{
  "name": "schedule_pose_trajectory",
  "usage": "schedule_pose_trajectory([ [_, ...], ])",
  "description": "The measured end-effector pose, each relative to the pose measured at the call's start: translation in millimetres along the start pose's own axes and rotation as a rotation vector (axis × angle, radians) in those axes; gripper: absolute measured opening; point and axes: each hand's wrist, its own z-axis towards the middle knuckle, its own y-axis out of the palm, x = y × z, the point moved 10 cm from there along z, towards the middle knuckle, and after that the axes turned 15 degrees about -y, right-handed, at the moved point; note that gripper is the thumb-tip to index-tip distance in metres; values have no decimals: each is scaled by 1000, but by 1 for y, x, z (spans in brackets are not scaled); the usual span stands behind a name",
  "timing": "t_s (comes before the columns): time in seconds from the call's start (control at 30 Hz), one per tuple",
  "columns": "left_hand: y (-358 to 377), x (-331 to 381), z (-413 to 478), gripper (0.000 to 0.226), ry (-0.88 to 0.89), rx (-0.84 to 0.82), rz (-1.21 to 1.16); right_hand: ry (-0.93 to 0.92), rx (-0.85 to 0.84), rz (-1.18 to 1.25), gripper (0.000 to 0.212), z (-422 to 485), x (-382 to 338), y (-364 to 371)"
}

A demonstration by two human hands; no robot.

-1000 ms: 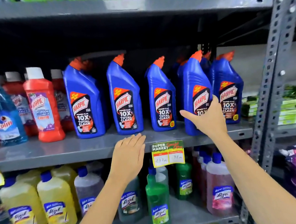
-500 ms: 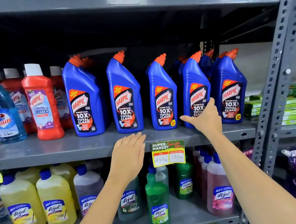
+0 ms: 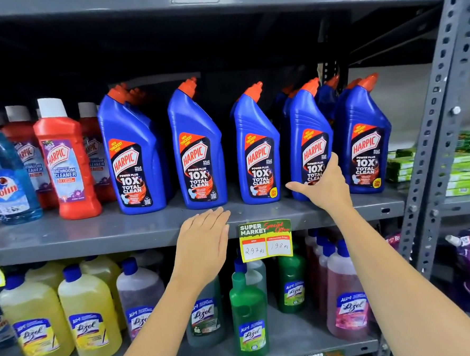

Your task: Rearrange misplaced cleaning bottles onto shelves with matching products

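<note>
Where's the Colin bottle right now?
Head view, far left of the middle shelf: the Colin bottle stands beside the red Harpic bathroom cleaner.

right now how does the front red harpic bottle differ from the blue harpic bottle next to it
The red Harpic bottle has a straight white cap; the blue Harpic bottle has an angled orange spout. Red's label reads Bathroom Cleaner; blue's reads 10X Total Clean. Blue stands taller and wider. Both stand upright on the same shelf.

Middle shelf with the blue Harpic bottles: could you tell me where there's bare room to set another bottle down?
The grey metal middle shelf is bare along its front strip, and between the second and third blue Harpic bottles. Its right end is crowded, around the right hand.
</note>
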Motion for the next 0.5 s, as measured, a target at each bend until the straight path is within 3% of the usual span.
schedule_pose_trajectory([
  [0.17,-8,2,-4,46,17,-6,-113,-11,56,69,122,-12,-1,-8],
  [0.23,-15,3,-17,45,37,32,-160,-126,294,178,94,-38,-11,-27],
  [0.33,-15,0,-59,41,54,106,-245,-377,724,266,35,-121,-18,-41],
  [0.4,2,-11,-93,40,13,89,-324,-340,703,348,21,-164,-1,-6],
  [0.5,60,-37,-145,39,-107,-92,-378,-151,393,378,26,-208,34,78],
])
